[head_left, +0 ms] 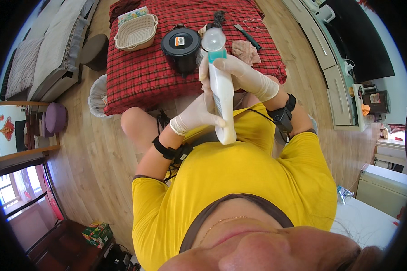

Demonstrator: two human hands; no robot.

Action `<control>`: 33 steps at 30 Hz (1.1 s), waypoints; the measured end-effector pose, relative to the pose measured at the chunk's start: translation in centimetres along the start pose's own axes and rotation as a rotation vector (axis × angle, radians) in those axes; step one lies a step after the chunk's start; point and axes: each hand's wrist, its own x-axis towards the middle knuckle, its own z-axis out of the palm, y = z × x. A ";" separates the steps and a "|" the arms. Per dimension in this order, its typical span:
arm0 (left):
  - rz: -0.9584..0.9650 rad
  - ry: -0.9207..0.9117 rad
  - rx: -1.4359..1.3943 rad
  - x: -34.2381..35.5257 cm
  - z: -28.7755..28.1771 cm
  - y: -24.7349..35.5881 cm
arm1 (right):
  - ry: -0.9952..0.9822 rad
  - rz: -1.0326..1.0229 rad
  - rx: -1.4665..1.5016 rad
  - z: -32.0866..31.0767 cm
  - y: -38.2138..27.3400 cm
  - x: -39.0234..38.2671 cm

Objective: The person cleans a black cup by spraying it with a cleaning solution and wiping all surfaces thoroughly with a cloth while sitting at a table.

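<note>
A white bottle (222, 92) with a teal collar and a clear rounded cap is held in front of my chest, its cap end pointing away from me. My left hand (197, 114), in a thin white glove, is closed around the bottle's lower body, thumb across its side. My right hand (246, 77), gloved too, grips it near the neck, with a fingertip at the teal collar (217, 55). Some fingers behind the bottle are hidden. Beyond it, on the table, stands a black lidded bucket (181, 45).
A red plaid cloth covers the table (138, 86). On it are a cream basket (136, 32), a tissue box (133, 16), a crumpled pinkish-beige cloth (245, 52) and a dark-handled scraper (248, 37). A lined bin (97, 95) and a brown stool (95, 52) stand at its left.
</note>
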 end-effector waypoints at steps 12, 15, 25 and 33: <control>0.145 0.429 -0.030 1.7 2.8 -4.1 | 0.349 -0.002 -0.139 0.3 0.3 -0.3; 0.145 0.489 0.243 1.7 1.7 -4.3 | 0.305 -0.004 -0.313 -2.1 0.9 0.6; 0.569 1.103 0.624 -0.6 -10.2 -1.1 | 0.287 0.207 -0.645 -2.4 -0.6 2.9; 0.549 0.939 0.574 1.3 -15.1 1.4 | 0.364 0.287 -0.694 -2.1 -1.4 4.5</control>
